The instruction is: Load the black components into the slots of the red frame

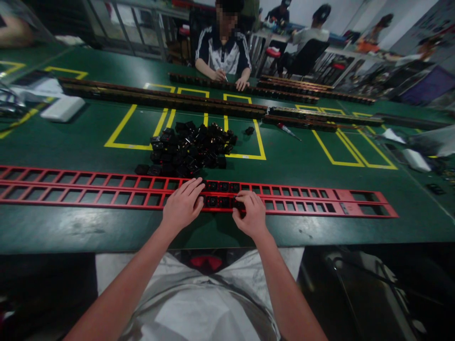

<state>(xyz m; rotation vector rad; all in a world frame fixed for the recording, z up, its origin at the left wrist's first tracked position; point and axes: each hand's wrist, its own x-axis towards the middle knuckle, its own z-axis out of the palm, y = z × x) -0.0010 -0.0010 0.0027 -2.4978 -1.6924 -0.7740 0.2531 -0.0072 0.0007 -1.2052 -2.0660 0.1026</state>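
Observation:
A long red frame (117, 195) with two rows of square openings lies across the green table in front of me. Small black square modules, perhaps sockets, fill several openings near its middle, such as the black module (224, 187) in the far row. My left hand (182, 204) rests over the frame at the left of these modules, fingers stretched out and thumb apart. Thumb and fingers of my right hand (250, 213) close round a black module (239, 204) at the near row, partly hidden by the fingers. Behind the frame lies a heap of loose black modules (192, 147).
Long dark rails (159, 98) run across the table beyond the heap. A red-handled screwdriver (288, 131) lies at the right of it. White boxes (63, 109) stand at the left. Across the table a co-worker (223, 52) handles another rail. More people sit behind.

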